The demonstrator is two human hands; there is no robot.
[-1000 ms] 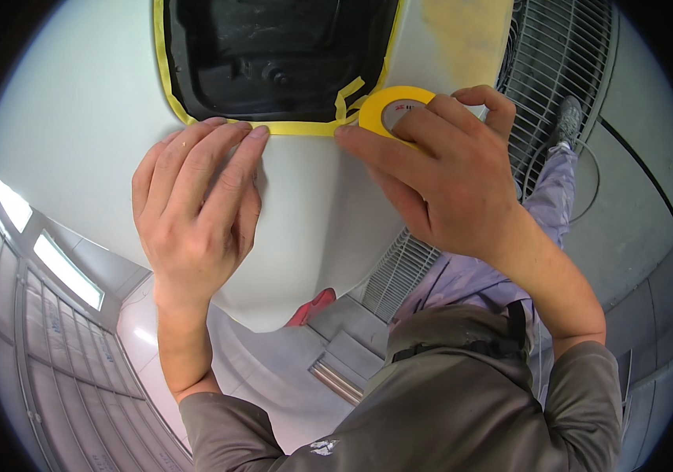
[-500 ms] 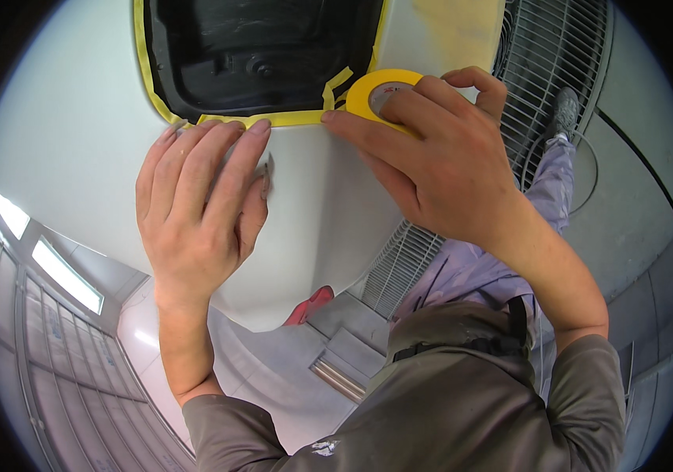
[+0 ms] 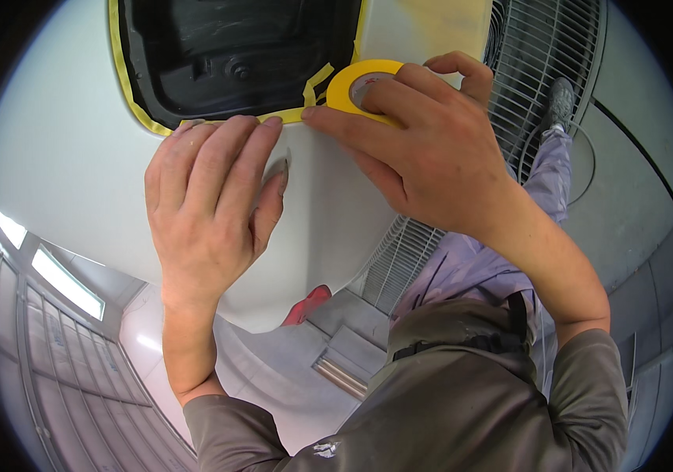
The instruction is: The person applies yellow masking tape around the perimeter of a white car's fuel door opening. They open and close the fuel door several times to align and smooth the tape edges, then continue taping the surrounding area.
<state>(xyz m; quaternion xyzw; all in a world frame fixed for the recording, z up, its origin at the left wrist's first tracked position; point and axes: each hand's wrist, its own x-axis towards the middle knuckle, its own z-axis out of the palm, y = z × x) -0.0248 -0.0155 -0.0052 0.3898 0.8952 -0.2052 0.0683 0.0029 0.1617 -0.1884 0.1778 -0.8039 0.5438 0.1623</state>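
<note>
Yellow masking tape point(image 3: 293, 116) runs along the lower edge of a black recess point(image 3: 234, 67) in a pale, smooth panel point(image 3: 53, 149). My left hand point(image 3: 203, 197) rests on that edge, fingers stretched and slightly apart, fingertips on the tape. A yellow tape roll point(image 3: 340, 86) is gripped in my right hand point(image 3: 447, 149), its fingers over the core. The right index fingertip presses at the tape strip close to the recess's lower right corner. Loose tape ends point(image 3: 317, 79) stick up beside the roll. My left fingers hide part of the strip.
Floor grating point(image 3: 545, 63) lies to the right, with my shoe point(image 3: 561, 102) on it and a thin cable point(image 3: 592, 169) alongside. Below the panel's corner a red object point(image 3: 306, 305) shows. A yellowish patch point(image 3: 447, 31) marks the panel at the upper right.
My left hand has slid rightward along the taped edge, closer to my right hand. The recess and panel sit further left in view. The right hand keeps its grip on the roll.
</note>
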